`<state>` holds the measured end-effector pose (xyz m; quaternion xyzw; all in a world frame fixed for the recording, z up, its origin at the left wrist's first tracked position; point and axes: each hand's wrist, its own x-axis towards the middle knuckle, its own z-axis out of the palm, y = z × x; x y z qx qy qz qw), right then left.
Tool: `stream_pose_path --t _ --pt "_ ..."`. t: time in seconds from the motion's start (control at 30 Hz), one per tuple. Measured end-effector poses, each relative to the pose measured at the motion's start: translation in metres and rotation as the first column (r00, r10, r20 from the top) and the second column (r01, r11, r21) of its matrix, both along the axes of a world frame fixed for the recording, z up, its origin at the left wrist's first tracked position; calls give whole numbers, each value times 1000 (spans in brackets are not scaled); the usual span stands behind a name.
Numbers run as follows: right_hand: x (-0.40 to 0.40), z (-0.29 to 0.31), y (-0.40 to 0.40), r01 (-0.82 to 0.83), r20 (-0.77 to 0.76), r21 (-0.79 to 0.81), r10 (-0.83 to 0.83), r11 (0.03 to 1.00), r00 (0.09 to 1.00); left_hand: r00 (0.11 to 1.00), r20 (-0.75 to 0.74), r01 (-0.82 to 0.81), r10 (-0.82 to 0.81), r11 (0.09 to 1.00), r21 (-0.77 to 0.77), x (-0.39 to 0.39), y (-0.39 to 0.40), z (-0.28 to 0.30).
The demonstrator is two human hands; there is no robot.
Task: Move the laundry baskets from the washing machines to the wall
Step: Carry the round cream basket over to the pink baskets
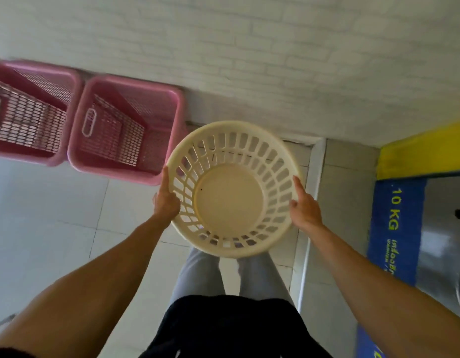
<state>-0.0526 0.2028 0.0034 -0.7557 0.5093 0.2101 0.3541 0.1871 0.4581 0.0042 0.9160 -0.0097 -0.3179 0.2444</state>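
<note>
I hold a round cream laundry basket [230,202] in the air above the tiled floor, close to the white brick wall [249,60]. My left hand [165,200] grips its left rim and my right hand [305,208] grips its right rim. The basket is empty and tilted slightly toward me. Two pink square baskets stand side by side against the wall on the left: one [125,127] right beside the cream basket, the other [27,109] at the far left edge.
A washing machine [430,228] with a blue and yellow front marked "10 KG" stands at the right. A raised pale step edge [310,215] runs along the floor before it. My legs are below the basket.
</note>
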Motion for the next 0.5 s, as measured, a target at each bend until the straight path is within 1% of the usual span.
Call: stream_pose_path --t 0.07,0.13,0.33,0.43,0.5 --pt "10 -22 -10 7 -21 22 -7 1000 1000 1000 2 3 -3 1000 -5 7 -12 -20" --pt "21 -54 -21 -7 -31 -3 7 1000 999 999 33 20 -20 1000 1 18 -24 -47" --pt "68 -155 -58 -48 -75 -33 45 998 996 996 63 57 -57 998 -8 69 -57 -152" --pt "93 -205 -72 -48 -60 -75 43 996 997 997 70 46 -43 998 -42 87 -68 -207" --pt "108 -238 -78 -54 -40 -94 50 994 998 998 57 -3 7 997 -78 97 -72 -241"
